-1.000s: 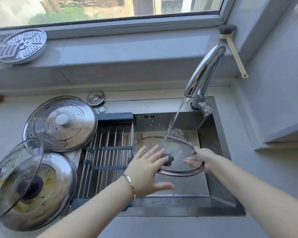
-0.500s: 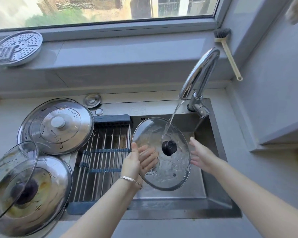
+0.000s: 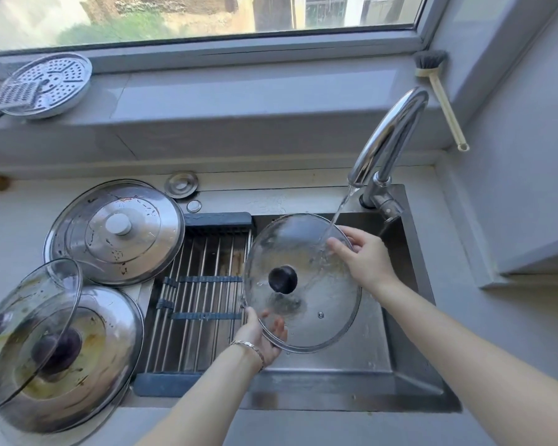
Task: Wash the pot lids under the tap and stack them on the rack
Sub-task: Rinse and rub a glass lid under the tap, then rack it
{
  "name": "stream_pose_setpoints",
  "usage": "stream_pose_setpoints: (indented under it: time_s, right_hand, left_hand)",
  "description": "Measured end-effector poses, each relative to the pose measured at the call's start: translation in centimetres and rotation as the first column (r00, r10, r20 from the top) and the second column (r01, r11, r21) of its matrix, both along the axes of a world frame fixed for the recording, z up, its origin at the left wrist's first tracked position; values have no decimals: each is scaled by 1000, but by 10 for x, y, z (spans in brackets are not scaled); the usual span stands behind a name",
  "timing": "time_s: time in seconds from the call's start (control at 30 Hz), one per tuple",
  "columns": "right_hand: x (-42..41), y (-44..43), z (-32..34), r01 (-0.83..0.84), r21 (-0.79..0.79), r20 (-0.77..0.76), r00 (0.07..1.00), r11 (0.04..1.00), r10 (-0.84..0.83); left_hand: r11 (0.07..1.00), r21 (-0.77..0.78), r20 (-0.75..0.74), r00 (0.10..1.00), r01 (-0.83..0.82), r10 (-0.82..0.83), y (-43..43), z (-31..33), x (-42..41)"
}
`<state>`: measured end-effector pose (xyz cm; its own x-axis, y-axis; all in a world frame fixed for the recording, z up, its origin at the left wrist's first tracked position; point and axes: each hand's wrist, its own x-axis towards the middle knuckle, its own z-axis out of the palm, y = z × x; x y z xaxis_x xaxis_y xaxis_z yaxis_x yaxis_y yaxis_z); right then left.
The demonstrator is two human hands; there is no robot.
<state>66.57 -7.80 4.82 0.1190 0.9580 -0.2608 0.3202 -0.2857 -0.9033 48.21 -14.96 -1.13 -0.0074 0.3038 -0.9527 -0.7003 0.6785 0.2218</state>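
Your left hand (image 3: 261, 337) and right hand (image 3: 365, 256) both grip the rim of the glass lid (image 3: 322, 294).
It is flat no more, it stands tilted under the tap (image 3: 388, 136); rinsing goes on.

Glass lid (image 3: 316, 294) under running tap (image 3: 387, 136), left hand (image 3: 258, 336) gripping lower rim, right hand (image 3: 364, 259) upper rim

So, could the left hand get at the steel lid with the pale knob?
Probably not yet: the left hand grips the glass lid by its lower rim. Otherwise only the rack lies between it and the steel lid.
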Motion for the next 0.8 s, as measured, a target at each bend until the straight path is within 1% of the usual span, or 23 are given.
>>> stream_pose_setpoints:
  time_s: [0.03, 0.13, 0.17, 0.23, 0.27, 0.33, 0.4, 0.43, 0.47, 0.5, 0.57, 0.6, 0.63, 0.7, 0.77, 0.8]
  right_hand:
    - [-1, -3, -1, -33, 21, -41, 999, 999, 33]
    - [3, -11, -8, -56, 56, -68, 996, 997, 60]
    - [7, -14, -13, -30, 56, -78, 996, 998, 35]
    - [13, -18, -26, 51, -6, -103, 993, 999, -52]
    - [17, -20, -34, 96, -60, -89, 991, 994, -101]
    - [24, -26, -52, 158, -183, -63, 983, 970, -172]
    - [31, -30, -65, 157, -330, -87, 977, 931, -196]
    - [33, -30, -68, 146, -395, -86, 977, 907, -195]
    - [34, -30, -68, 149, -428, -62, 979, 891, -194]
    - [35, -28, -66, 176, -417, -22, 979, 892, -203]
    - [38, -16, -54, 258, -317, 34, 965, 913, -261]
    - [40, -7, -45, 310, -267, 36, 949, 913, -312]
    - [42, 3, -36, 352, -236, 22, 934, 906, -357]
    - [44, 23, -23, 392, -226, -78, 905, 892, -417]
    - [41, 38, -16, 424, -257, -173, 864, 868, -474]
    - [38, 43, -13, 444, -277, -190, 844, 852, -502]
  left_hand:
    - [1000, -1, 3, 1000, -17, 17, 2, -3, -3]
    - [995, 72, -37, 997, -70, 73, 8, 1, -14]
    - [991, 106, -66, 994, -79, 86, 10, 5, -18]
    - [978, 198, -140, 986, -63, 91, 14, 13, -25]
    - [968, 251, -179, 981, -21, 68, 17, 17, -27]
    - [933, 336, -282, 959, 132, -34, 22, 29, -28]
    - [872, 388, -400, 907, 299, -133, 29, 45, -19]
    - [835, 415, -449, 880, 361, -158, 33, 54, -13]
    - [802, 433, -496, 852, 412, -169, 37, 63, -5]
    - [777, 440, -540, 824, 450, -171, 41, 72, 4]
    - [747, 433, -610, 774, 504, -170, 47, 83, 18]
    - [735, 419, -642, 746, 533, -176, 50, 86, 22]
    - [722, 400, -673, 716, 564, -186, 51, 87, 25]
    - [700, 373, -708, 674, 609, -210, 51, 87, 28]
    - [695, 374, -704, 675, 615, -219, 51, 88, 29]
    - [697, 378, -697, 683, 609, -218, 51, 88, 29]
